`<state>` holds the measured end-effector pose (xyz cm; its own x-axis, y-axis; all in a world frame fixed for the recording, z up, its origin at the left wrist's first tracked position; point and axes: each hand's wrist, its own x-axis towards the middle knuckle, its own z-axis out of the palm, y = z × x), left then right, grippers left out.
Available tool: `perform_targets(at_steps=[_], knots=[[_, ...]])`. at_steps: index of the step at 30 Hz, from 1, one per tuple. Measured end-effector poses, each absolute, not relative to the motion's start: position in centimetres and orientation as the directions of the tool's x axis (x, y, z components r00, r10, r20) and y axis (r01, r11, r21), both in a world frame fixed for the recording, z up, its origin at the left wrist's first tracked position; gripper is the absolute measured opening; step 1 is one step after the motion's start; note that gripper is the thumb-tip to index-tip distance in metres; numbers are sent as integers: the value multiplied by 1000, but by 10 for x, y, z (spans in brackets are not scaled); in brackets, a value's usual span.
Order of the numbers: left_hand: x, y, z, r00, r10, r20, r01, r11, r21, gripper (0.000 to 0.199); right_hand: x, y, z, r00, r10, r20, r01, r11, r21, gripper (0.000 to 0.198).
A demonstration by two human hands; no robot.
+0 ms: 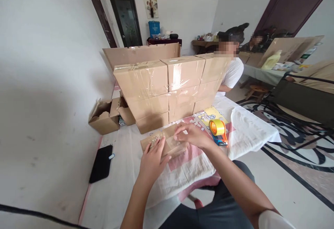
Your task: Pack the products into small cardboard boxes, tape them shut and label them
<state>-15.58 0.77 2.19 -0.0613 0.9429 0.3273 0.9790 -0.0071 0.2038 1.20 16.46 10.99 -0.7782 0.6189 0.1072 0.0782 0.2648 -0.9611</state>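
Note:
A flat cardboard box (172, 148) with shiny tape across it lies on the cloth-covered table in front of me. My left hand (154, 153) rests on its left part, fingers spread apart on crumpled clear tape. Over the right part of the box, my right hand (191, 135) is bent, thumb and forefinger drawn together. Whatever is between those fingertips, if anything, is too small to make out. To the right of this hand is a tape dispenser (221, 141) with a roll of yellow tape (217, 127).
A wall of stacked, taped cardboard boxes (153, 83) stands just behind the box. Open cartons (104, 117) are at the left, and a black flat object (101, 164) lies at the table's left edge. Behind the stack sits a person in a white shirt (233, 74).

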Motion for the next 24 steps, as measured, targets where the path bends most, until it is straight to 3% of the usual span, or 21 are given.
perform_targets(at_steps=[3,11,14,19,24], knots=[[-156,4,17,-60,944,324,988,11,152,81,-15,186,84,-733,677,67,126,233,-964,17],[-153,8,19,-36,926,377,999,17,52,65,-32,214,48,-700,714,-23,246,211,-946,8],[-146,10,25,-64,923,379,996,39,75,63,-31,216,41,-701,713,-27,237,197,-951,7],[-132,24,28,-156,902,402,987,132,87,46,-31,217,38,-745,666,25,195,254,-947,6],[-127,30,21,-59,862,503,997,31,64,34,-35,215,41,-692,719,67,304,374,-876,10]])
